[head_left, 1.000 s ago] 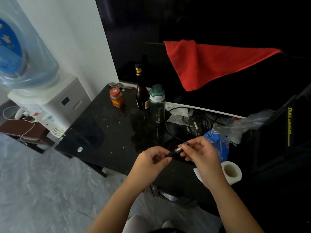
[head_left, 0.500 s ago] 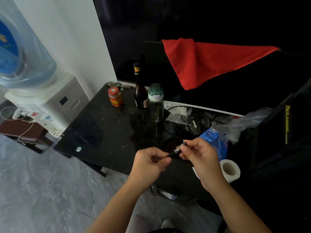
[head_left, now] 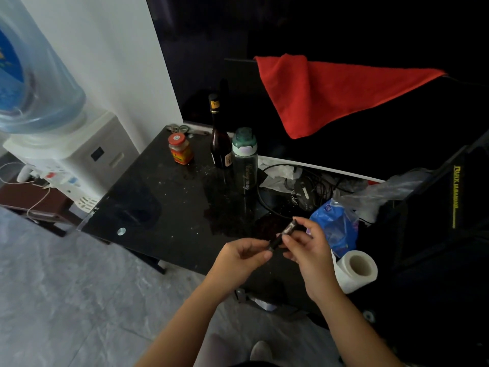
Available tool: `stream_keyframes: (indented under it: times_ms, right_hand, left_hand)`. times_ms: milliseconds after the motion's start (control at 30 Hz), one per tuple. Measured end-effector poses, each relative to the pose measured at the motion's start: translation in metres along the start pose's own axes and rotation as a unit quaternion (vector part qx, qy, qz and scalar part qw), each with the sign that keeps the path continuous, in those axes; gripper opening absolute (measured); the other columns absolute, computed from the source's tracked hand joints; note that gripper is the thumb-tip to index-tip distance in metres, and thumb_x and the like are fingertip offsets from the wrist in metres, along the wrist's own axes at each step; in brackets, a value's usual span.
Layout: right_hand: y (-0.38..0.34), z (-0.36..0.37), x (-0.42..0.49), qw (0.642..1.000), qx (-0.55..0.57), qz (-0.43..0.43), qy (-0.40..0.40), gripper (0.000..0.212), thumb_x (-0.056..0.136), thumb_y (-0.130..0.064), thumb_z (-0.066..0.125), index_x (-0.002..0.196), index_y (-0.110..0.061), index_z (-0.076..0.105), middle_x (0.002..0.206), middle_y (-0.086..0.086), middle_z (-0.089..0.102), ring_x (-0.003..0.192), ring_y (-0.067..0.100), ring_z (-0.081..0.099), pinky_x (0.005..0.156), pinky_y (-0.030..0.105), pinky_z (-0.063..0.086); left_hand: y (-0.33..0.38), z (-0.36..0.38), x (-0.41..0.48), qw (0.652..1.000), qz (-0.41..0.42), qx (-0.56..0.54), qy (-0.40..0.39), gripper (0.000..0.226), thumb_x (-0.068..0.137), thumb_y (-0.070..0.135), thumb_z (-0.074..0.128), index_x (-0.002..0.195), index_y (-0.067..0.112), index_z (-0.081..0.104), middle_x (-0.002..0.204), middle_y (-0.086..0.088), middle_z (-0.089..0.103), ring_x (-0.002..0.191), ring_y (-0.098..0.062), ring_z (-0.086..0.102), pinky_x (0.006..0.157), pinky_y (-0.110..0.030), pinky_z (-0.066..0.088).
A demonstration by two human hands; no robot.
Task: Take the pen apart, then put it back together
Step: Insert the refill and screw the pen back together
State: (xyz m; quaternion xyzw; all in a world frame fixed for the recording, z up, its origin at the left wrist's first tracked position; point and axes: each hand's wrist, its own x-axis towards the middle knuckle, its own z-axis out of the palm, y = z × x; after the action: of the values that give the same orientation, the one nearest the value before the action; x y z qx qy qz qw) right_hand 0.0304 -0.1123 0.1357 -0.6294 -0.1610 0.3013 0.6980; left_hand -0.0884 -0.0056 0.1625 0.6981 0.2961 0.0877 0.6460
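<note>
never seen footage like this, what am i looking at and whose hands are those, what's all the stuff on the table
There is no machine here. A person wears one wide-angle camera on the head, looking forward and down, so the two bare arms entering from the bottom are that person's own.

The left hand and right hand together pinch a short dark pen with a silvery band, held above the near edge of the glossy black table.

On the table stand a small orange jar with a red lid, a dark glass bottle and a clear drinking bottle with a green cap. To the right lie tangled black cables, a blue plastic bag and a white paper roll. A red cloth hangs behind, and a white water dispenser stands to the left.
</note>
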Motion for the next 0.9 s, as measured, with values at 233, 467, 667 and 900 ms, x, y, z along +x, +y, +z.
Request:
stream_keyframes:
  times_ms: [233,467,667,900]
  right_hand:
    - [0.056,-0.029,0.028,0.99,-0.053,0.12,0.052,0.032,0.083,-0.006,0.06,0.108,-0.022,0.049,0.086,-0.003,0.067,0.076,0.01,0.067,0.06,0.023,0.049]
    - [0.11,-0.028,0.058,0.969,-0.098,0.217,0.058,0.029,0.083,-0.003,0.059,0.108,-0.016,0.05,0.088,0.002,0.061,0.077,0.014,0.062,0.061,0.026,0.049]
    - [0.141,-0.027,0.073,0.947,-0.182,0.258,0.064,0.025,0.082,-0.002,0.059,0.108,-0.001,0.057,0.092,0.012,0.063,0.07,0.015,0.061,0.057,0.024,0.048]
    - [0.142,-0.021,0.08,0.932,-0.243,0.252,0.095,0.021,0.079,-0.001,0.063,0.1,0.0,0.059,0.093,0.018,0.067,0.075,0.023,0.064,0.069,0.035,0.054]
  left_hand:
    - [-0.03,-0.02,-0.011,0.983,-0.024,0.102,0.148,0.017,0.082,0.014,0.062,0.087,0.031,0.065,0.086,0.005,0.067,0.077,-0.004,0.064,0.068,-0.013,0.052]
    - [-0.034,-0.034,-0.031,0.973,-0.004,0.067,0.223,0.018,0.084,0.003,0.056,0.09,0.018,0.064,0.078,0.001,0.066,0.061,0.003,0.063,0.051,-0.003,0.045]
    - [-0.037,-0.038,-0.038,0.971,-0.018,0.096,0.218,0.027,0.084,0.006,0.056,0.085,0.032,0.062,0.087,0.004,0.066,0.069,0.002,0.064,0.06,-0.008,0.048]
    - [-0.034,-0.038,-0.032,0.974,-0.013,0.097,0.204,0.028,0.085,0.006,0.055,0.085,0.034,0.06,0.091,0.008,0.064,0.072,0.0,0.062,0.063,-0.009,0.048]
